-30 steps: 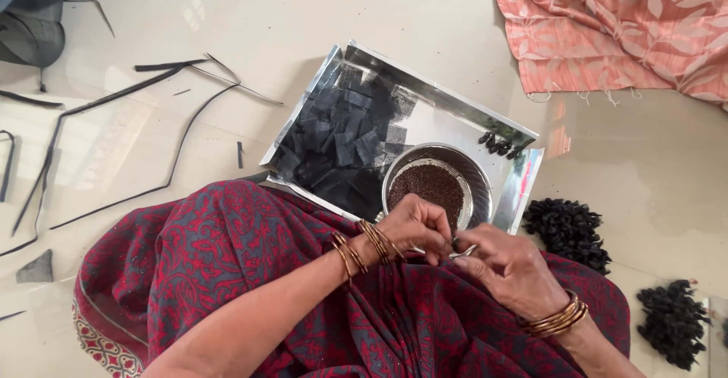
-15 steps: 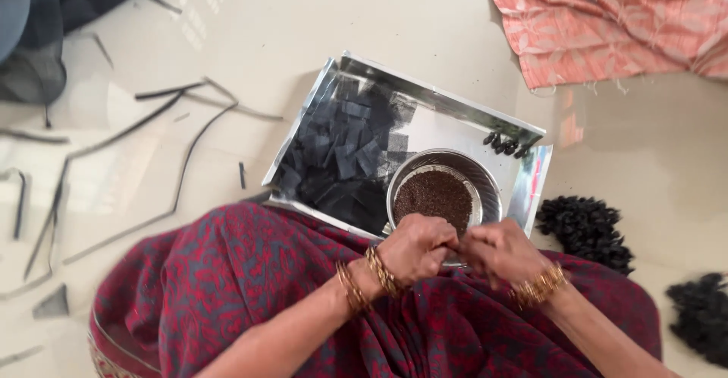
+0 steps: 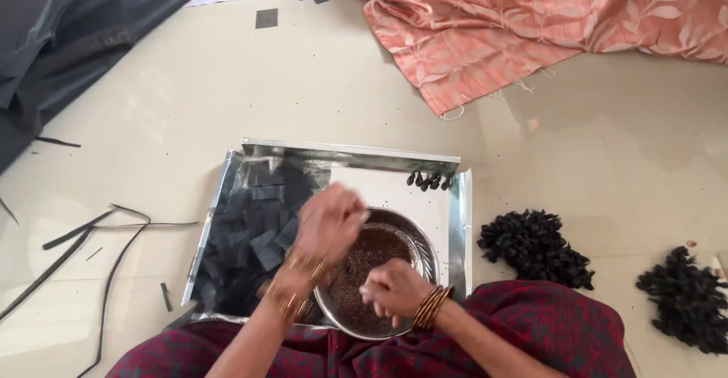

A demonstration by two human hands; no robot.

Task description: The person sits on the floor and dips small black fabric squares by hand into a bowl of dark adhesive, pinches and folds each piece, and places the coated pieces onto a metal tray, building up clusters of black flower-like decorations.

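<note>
Hands over steel bowl (image 3: 425,245) of brown seeds: our left hand (image 3: 330,222) blurred, grip indeterminate; our right hand (image 3: 394,291) pinched shut, contents not visible. Black squares (image 3: 254,230) lie left.

Person, seen from above. Forearms bare, no sleeves in view. Left hand (image 3: 327,222): blurred; a stack of thin gold-coloured bangles (image 3: 292,283) on the wrist, behind the fingers. Right hand (image 3: 393,291): a similar stack of thin gold bangles (image 3: 431,307) at the wrist. Lap covered by a dark red garment (image 3: 561,332) with a muted grey-blue pattern.
</note>
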